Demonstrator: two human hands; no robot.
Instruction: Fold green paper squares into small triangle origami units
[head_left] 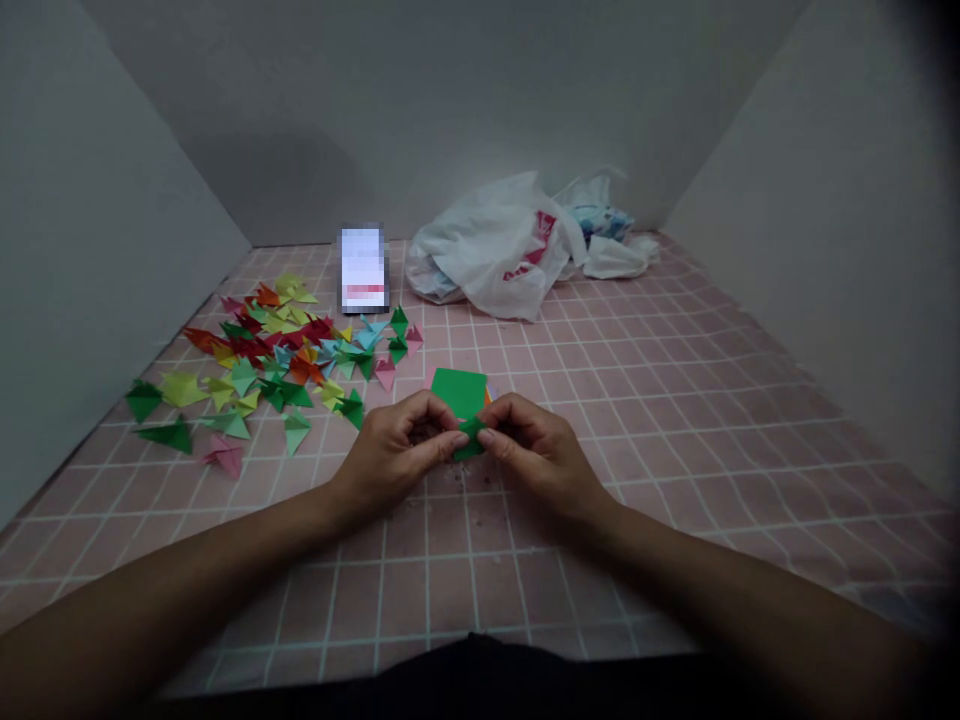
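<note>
**Both Hands Pinched One Small Green Paper**

At the near edge lay dark cloth, with a bare forearm reaching in from each side. Small specks, too tiny to identify, dotted the pink gridded surface just beyond.

Near the middle, the left hand was clamped by thumb and fingers on the left side of a folded green paper; the right hand gripped its right side the same way. The fingertips partly hid the folds.

Just past the paper lay a green square sheet, with pink and orange edges showing from under it.

Farther off to the left spread a loose heap of folded paper shapes in green, yellow, red, orange, pink and pale blue. Beyond its right part stood a lit phone, its screen blurred.

To the right of the phone slumped a white plastic bag with red print, touching a blue-patterned bundle. Grey walls rose behind.
</note>
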